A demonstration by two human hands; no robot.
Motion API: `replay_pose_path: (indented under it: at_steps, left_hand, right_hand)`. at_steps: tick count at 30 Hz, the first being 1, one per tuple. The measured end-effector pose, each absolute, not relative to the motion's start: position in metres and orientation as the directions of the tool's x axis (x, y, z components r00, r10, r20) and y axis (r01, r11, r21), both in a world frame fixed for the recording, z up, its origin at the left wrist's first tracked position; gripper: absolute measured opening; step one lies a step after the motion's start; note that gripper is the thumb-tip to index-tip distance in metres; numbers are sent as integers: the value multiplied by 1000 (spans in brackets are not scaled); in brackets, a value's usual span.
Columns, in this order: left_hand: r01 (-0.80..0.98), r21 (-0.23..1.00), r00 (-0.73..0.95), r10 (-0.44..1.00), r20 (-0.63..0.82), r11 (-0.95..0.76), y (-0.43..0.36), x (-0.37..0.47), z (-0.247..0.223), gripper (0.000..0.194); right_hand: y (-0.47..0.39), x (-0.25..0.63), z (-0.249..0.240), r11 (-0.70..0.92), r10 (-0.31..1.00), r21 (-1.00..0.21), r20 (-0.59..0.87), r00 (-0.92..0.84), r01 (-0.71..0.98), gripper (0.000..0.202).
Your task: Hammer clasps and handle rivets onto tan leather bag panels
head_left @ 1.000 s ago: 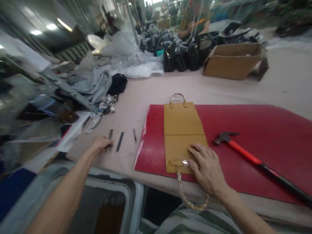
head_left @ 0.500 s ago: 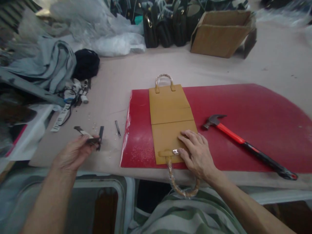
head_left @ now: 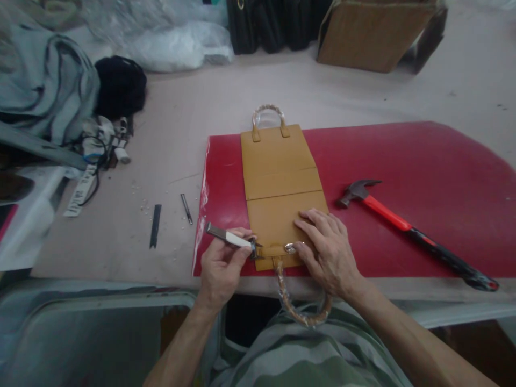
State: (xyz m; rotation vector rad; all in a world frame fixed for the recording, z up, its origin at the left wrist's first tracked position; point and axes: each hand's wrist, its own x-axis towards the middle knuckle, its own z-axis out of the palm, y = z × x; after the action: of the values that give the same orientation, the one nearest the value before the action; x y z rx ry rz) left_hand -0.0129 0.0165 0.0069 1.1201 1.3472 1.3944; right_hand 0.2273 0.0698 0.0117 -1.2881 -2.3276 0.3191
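A mustard-yellow leather bag panel (head_left: 282, 177) lies flat, a wrapped handle (head_left: 267, 107) at its far end and another wrapped handle (head_left: 284, 295) hanging over the table edge. My left hand (head_left: 223, 263) is closed on a small tool (head_left: 237, 239) with a dark end, a white middle and a dark pronged head. Those prongs meet the panel's left edge, beside the end of a leather strap (head_left: 276, 251). My right hand (head_left: 328, 250) rests on the panel with fingers stretched out, its thumb by a shiny metal fitting (head_left: 289, 248).
Under the panel is a red board (head_left: 403, 156). A claw hammer (head_left: 407, 228) lies on it to the right. Left of the board are a dark metal strip (head_left: 155, 226) and a short metal punch-like rod (head_left: 186, 208). A cardboard box (head_left: 374, 37) and black bags (head_left: 274, 27) stand behind.
My left hand has brought the tool rightward from the bare table to the panel's left edge. The dark strip stays on the table. My right hand is almost unmoved, and the view has tilted slightly down.
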Motion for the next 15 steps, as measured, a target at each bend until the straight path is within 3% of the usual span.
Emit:
replay_pose_path:
  at_steps: [9,15]
  left_hand:
    - [192,965,-102,975,200,-178,17,-12,1,18]
    - [348,874,-15,930,368,-340,11,-10,2,27]
  right_hand:
    - [71,226,15,513,858,-436,253,-447,739,36]
    - [70,226,13,514,858,-437,257,-445,738,35]
